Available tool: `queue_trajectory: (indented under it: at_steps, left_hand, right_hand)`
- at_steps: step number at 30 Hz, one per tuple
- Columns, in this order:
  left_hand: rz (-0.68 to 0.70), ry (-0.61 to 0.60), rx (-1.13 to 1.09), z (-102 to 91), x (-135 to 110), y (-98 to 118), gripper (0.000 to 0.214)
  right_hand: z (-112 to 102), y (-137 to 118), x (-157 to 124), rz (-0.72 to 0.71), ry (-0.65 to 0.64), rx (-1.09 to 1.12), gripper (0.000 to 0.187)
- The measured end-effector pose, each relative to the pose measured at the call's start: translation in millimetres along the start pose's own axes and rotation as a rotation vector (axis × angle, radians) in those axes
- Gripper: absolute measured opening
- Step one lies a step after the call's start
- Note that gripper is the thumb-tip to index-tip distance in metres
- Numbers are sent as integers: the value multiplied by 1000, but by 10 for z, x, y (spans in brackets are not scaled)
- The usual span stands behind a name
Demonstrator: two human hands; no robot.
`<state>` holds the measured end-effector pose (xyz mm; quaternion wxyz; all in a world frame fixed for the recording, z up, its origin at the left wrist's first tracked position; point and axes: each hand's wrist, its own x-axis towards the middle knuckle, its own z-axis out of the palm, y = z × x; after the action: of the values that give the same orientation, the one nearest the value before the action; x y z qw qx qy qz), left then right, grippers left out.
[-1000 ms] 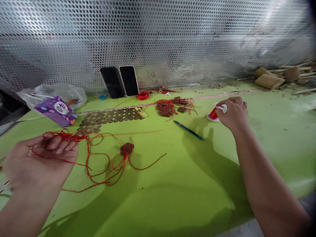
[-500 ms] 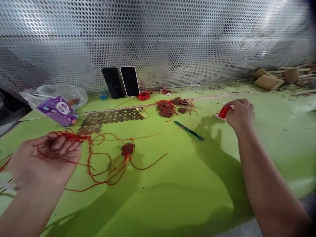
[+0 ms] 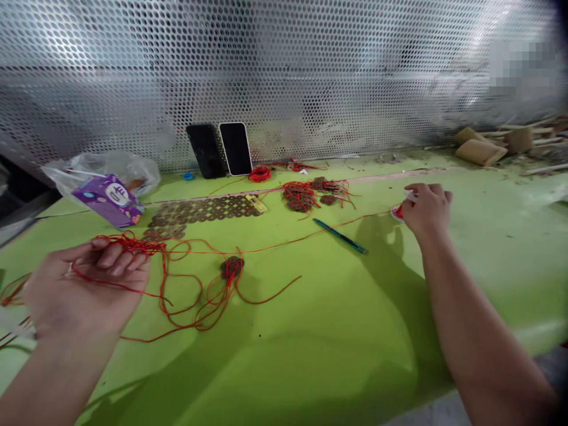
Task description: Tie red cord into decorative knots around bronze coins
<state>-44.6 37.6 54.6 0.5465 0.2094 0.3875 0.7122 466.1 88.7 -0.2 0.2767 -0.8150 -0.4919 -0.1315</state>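
Observation:
My left hand [image 3: 86, 290] is palm up at the left, with its curled fingers closed on a tangled bundle of red cord [image 3: 139, 244]. Loose loops fall from it to the green table, round a small stack of round brown coins [image 3: 231, 269]. On the right, my right hand [image 3: 428, 210] grips a spool of red cord [image 3: 396, 213], mostly covered by the fingers. A single strand runs from the spool leftward across the table toward the bundle. It crosses a slim teal pen-like tool [image 3: 339, 235].
Behind lie rows of laid-out coins [image 3: 208, 210], a yellow piece [image 3: 256, 203], a pile of corded coins [image 3: 299, 196] and a coil of red cord [image 3: 260, 174]. Two phones [image 3: 235, 148] lean on the perforated metal screen. A purple box [image 3: 109, 200] stands left; wooden pieces [image 3: 481, 151] lie far right.
My right hand has moved slightly left and down with the spool, which has tilted, showing less red. The strand sags a little more. My left hand keeps its grip.

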Motion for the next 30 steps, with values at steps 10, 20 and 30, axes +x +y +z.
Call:
queue_trajectory:
  at_steps: [10,20,30]
  left_hand:
    - [-71,-32,-3,273,-166,-90,11]
    - [-229,-109,-143,394,-436,-240,14]
    - [-190,-155,-64,311,-394,-343,13]
  right_hand:
    - [-122,-180,-54,-9,178,146,30]
    - [-328,-1913,-1424,-733,-603,677,32]
    - [-451,-2328,-1846,-765,-790,798,16]
